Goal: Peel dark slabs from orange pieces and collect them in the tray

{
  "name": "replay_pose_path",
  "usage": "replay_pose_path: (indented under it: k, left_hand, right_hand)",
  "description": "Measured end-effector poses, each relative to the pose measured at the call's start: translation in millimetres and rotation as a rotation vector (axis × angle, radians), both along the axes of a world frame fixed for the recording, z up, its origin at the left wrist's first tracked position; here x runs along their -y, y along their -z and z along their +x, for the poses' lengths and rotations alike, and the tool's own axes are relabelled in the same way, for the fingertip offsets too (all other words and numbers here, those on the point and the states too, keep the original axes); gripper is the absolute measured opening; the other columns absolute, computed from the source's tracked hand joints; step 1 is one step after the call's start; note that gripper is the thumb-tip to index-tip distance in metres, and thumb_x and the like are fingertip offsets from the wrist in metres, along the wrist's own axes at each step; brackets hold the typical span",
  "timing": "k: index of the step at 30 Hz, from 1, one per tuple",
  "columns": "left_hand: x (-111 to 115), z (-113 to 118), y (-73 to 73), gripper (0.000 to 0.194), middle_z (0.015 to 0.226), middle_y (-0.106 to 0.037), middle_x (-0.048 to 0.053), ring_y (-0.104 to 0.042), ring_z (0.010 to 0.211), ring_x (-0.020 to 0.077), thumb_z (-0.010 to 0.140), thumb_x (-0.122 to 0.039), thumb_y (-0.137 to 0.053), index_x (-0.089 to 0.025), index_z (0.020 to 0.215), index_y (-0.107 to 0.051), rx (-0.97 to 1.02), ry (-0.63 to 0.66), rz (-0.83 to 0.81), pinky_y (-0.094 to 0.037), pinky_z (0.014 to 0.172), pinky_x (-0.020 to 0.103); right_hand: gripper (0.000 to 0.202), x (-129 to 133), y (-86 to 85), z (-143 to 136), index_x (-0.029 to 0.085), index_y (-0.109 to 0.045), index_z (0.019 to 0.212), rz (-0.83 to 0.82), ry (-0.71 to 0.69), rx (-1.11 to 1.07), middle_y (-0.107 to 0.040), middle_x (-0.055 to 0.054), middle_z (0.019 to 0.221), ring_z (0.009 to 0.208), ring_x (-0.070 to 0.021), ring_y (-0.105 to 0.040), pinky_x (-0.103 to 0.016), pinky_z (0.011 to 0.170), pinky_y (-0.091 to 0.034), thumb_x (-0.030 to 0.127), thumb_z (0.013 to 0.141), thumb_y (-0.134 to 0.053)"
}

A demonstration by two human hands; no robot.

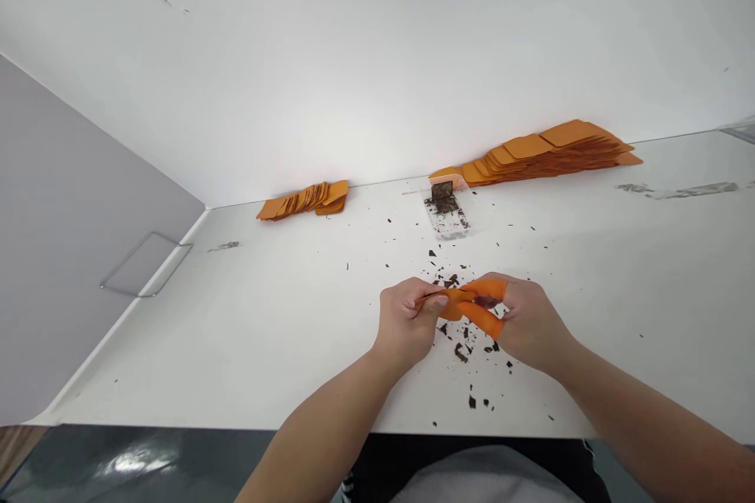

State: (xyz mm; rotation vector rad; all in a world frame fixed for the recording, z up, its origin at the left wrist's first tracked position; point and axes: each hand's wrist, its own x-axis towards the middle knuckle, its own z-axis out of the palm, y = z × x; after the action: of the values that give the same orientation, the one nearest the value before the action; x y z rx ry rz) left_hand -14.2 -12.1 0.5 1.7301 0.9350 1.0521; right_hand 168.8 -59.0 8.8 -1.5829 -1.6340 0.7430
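Back of counter point(265, 314), along wall point(377, 78): short stack point(303, 200) on left, way longer stack point(548, 151) on right. Container point(454, 234) just in front of longer stack's left end. Flakes point(461, 352) in container, plus loads scattered nearer front edge. Wire frame point(126, 258) way over left.

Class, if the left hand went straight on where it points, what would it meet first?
Past the orange piece it grips, the left hand would probably meet the orange-covered fingers of the right hand first, though depth is hard to judge.
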Motion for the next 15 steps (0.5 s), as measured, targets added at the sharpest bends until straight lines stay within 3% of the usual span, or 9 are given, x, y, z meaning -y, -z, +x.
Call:
replay_pose_path:
  k: [9, 15]
  left_hand:
    - [-1.2, 0.9, 2.1, 0.012, 0.069, -0.067, 0.004, -0.061, 0.061, 0.0158, 0.083, -0.025, -0.066, -0.019, 0.073, -0.063, 0.048, -0.016, 0.091, -0.045, 0.055, 0.027]
    - [1.2, 2.8, -1.4, 0.01, 0.069, -0.067, 0.004, -0.061, 0.059, 0.0139, 0.082, -0.021, -0.064, -0.018, 0.072, -0.063, 0.026, -0.011, 0.233, -0.047, 0.054, 0.024]
  right_hand:
    - [0.022, 1.8, 4.6, -0.1, 0.025, -0.071, 0.096, 0.077, -0.026, 0.041, -0.069, -0.005, 0.092, 0.073, -0.0185, -0.065, -0.026, 0.054, -0.053, 0.04, 0.086, -0.059]
    - [0.025, -1.1, 3.3, 13.3, 0.023, -0.068, 0.101, 0.25, -0.115, 0.02, -0.068, -0.005, 0.087, 0.071, -0.0181, -0.064, -0.031, 0.062, -0.055, 0.041, 0.083, -0.066]
